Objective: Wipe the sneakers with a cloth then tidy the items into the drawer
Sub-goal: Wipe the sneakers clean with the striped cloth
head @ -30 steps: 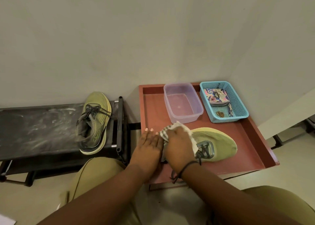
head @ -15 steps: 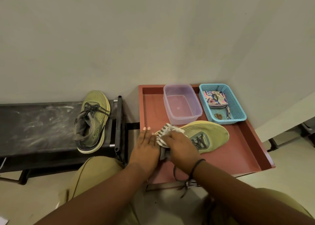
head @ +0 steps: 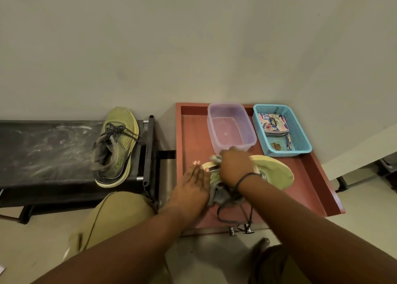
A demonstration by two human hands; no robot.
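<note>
Mid-wipe on the drawer's sneaker (head: 272, 172), right hand (head: 235, 167) clutching the cloth (head: 216, 158), left hand (head: 193, 185) flat bracing; second sneaker (head: 113, 148) waiting on the tabletop (head: 43, 150), tidying not begun.

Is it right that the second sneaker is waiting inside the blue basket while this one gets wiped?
Not quite. The head view shows the second sneaker lying on the black bench, not in the blue basket. The other sneaker is indeed being wiped on the red tray.

Khaki trousers (head: 116, 217); black wrist cord (head: 243, 179); bare forearms
</note>
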